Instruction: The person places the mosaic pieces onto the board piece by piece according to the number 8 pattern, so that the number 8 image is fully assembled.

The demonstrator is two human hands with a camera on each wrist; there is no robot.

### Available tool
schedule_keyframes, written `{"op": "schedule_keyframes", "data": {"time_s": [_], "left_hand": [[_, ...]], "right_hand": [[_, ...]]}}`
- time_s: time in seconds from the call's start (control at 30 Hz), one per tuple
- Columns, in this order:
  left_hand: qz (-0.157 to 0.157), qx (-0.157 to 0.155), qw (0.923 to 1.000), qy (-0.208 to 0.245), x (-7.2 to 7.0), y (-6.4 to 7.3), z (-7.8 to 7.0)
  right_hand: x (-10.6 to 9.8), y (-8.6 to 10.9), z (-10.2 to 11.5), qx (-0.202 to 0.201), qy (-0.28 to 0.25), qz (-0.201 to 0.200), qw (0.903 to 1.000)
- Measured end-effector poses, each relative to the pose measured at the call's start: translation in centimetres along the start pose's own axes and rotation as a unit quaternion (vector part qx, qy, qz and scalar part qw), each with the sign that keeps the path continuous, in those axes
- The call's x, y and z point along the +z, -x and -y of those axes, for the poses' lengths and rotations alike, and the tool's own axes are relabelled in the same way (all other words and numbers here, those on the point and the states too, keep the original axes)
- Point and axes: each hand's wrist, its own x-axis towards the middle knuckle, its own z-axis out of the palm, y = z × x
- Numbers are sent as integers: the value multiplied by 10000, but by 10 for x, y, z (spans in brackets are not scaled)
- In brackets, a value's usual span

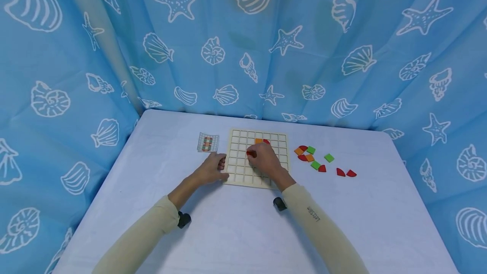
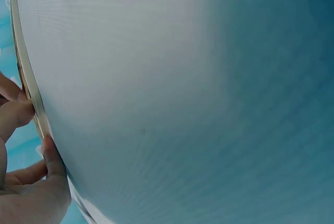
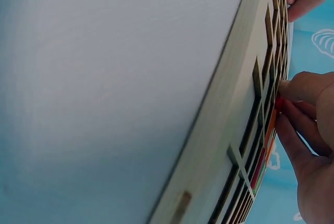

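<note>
A square wooden grid board (image 1: 237,176) lies on the table. My right hand (image 1: 263,160) is over its middle and pinches a small red piece (image 3: 279,103) between thumb and fingertips, close over the squares. Just beyond that hand, an orange square tile (image 1: 258,141) and a red tile (image 1: 266,141) sit in the grid, partly hidden by the hand. My left hand (image 1: 210,168) is at the board's left side. In the left wrist view, its thumb and fingertips (image 2: 50,151) touch the board's edge, spread apart along it.
Right of the board lie several loose tiles: green squares (image 1: 329,157), orange squares (image 1: 310,157) and red quarter-rounds (image 1: 340,172). A small grid card (image 1: 202,138) with a coloured pattern lies beyond the left hand. A blue shell-print curtain (image 1: 243,54) surrounds the white table (image 1: 236,231).
</note>
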Motion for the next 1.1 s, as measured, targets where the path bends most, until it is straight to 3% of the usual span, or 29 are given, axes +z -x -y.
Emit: {"op": "schedule_keyframes", "data": {"time_s": [0.53,0.7,0.9,1.1], "left_hand": [[48,26,10000,20,-2,-1,0],[45,195,9998,23,-2,-2,0],[55,121,9999,35,-1,-2,-2],[34,151,9999,-46,-1,-1,-1]], "right_hand": [[0,-3,-1,-239,-71,-104,9996],[-2,-3,-2,-276,-117,-182,9994],[-16,1,-14,36,-424,-415,9982],[-45,10,-44,640,-295,-643,9954]]}}
